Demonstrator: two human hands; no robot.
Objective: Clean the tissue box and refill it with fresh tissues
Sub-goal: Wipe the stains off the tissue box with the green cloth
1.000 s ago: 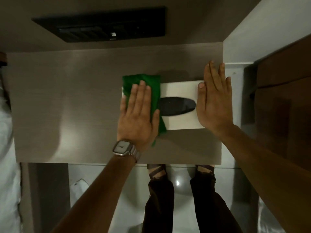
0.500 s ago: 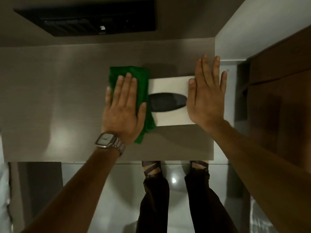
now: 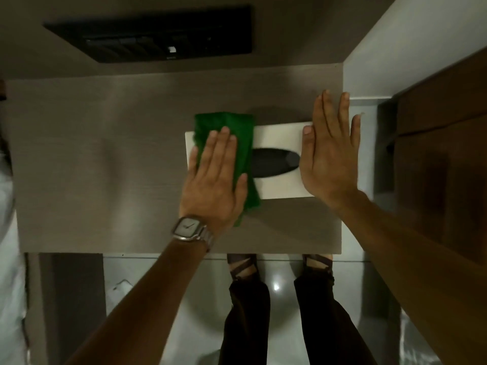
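While the right hand [image 3: 328, 154] is lying flat, fingers spread, steadying the tissue box [image 3: 279, 164] at the table's [image 3: 105, 167] right side, the left hand [image 3: 214, 177] is pressing a green cloth [image 3: 237, 133] open-palmed onto its left end. Wiping is underway; refilling is awaiting cleaning of the remaining surfaces.

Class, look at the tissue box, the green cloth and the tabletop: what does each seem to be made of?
Tissue box: smooth white surface, perhaps plastic or coated card; even matte sheen, crisp edges.
Green cloth: soft fabric, likely microfibre; fuzzy nap, folds.
Tabletop: grey wood-look laminate, probably; fine straight grain lines, soft glare.
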